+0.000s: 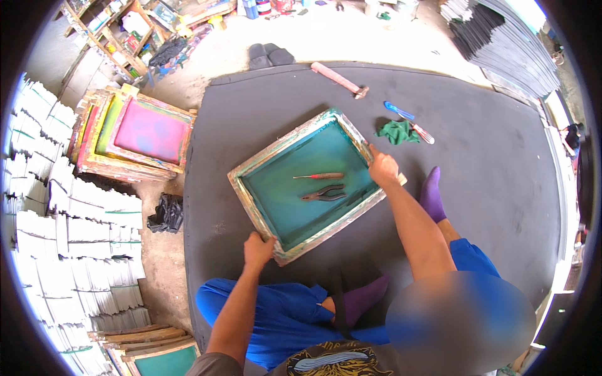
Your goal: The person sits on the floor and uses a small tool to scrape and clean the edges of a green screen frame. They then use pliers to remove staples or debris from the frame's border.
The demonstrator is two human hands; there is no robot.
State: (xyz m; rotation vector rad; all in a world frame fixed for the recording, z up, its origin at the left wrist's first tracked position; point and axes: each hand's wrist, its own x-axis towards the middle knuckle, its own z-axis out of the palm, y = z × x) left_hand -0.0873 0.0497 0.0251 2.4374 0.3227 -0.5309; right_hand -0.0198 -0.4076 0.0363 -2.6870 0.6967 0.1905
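A wooden screen-printing frame point(254, 203) with a teal mesh lies flat on a dark grey mat point(489, 182) in front of me. My left hand point(258, 249) grips its near corner. My right hand point(382, 168) holds the frame's right edge. Inside the frame, on the mesh, lie a red-handled screwdriver point(321, 176) and a pair of pliers point(325, 193). I sit on the mat in blue trousers and purple socks.
A hammer point(340, 79), a blue-handled tool point(399, 111), a red-handled brush point(422, 133) and a green rag point(396, 131) lie beyond the frame. Stacked coloured frames point(135, 135) stand left, white paper stacks point(69, 219) further left, dark sheets point(508, 41) at top right.
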